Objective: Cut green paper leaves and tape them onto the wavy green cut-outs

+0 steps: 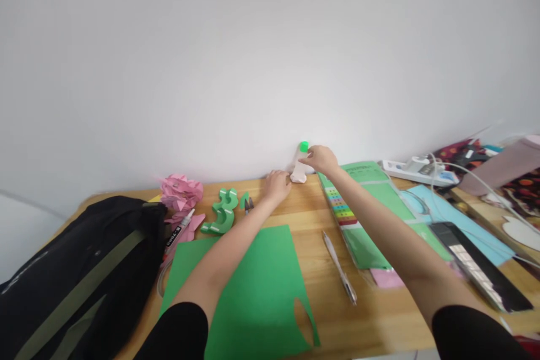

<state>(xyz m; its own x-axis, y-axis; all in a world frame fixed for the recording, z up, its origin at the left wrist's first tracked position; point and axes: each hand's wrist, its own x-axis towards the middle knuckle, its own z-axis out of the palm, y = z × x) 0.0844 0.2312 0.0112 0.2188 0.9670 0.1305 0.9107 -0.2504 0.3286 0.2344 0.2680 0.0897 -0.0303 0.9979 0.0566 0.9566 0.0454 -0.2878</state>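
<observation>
A white glue bottle with a green cap stands at the back edge of the wooden table. The right hand pinches its cap; the left hand curls loosely beside its base. Nearer than the bottle, the green paper sheet already has one cutout, with no glue visible on it.

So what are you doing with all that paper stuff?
A person sits at a wooden table by the wall. Their right hand is on a white glue bottle with a green cap, at the far edge; whether the fingers grip it or only touch it isn't clear. The left hand rests beside its base. Nearer lie a green paper sheet with a piece cut out, a pen, green cut shapes and crumpled pink paper.
</observation>
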